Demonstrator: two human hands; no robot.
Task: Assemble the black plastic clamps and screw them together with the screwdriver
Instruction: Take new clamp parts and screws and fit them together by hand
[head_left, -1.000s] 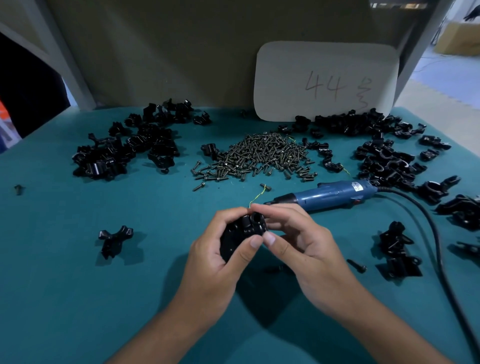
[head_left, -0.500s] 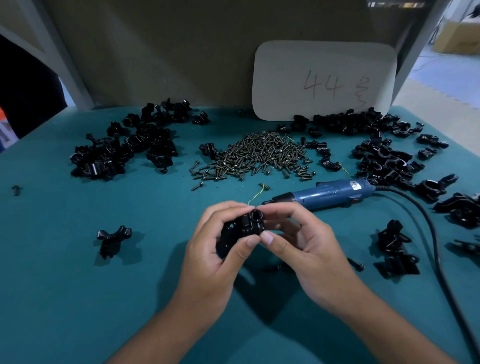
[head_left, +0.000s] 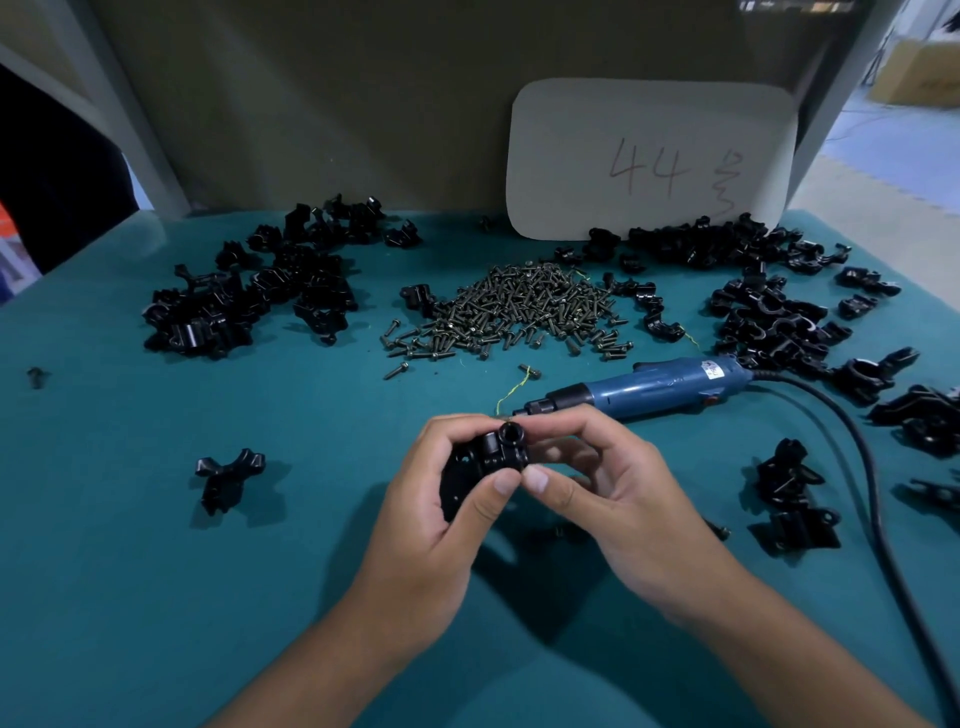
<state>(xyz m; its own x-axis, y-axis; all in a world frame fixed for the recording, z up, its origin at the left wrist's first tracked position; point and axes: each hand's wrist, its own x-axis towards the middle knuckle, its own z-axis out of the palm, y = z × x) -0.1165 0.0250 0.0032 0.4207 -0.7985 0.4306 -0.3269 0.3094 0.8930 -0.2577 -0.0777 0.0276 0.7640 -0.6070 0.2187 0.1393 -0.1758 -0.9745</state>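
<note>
Leaning behind the screws (head_left: 519, 306), a card (head_left: 652, 156) reads "44".

The pale card (head_left: 649, 156) leaning against the back wall reads "44", handwritten.

Teal table top (head_left: 156, 597); drab olive back panel (head_left: 311, 104) behind it; pale rounded card (head_left: 649, 156) marked "44" leaning against panel. Grey upright post (head_left: 130, 119) at left. Pale floor (head_left: 883, 171) and cardboard box (head_left: 919, 73) beyond right edge. Dim, even light.
</note>
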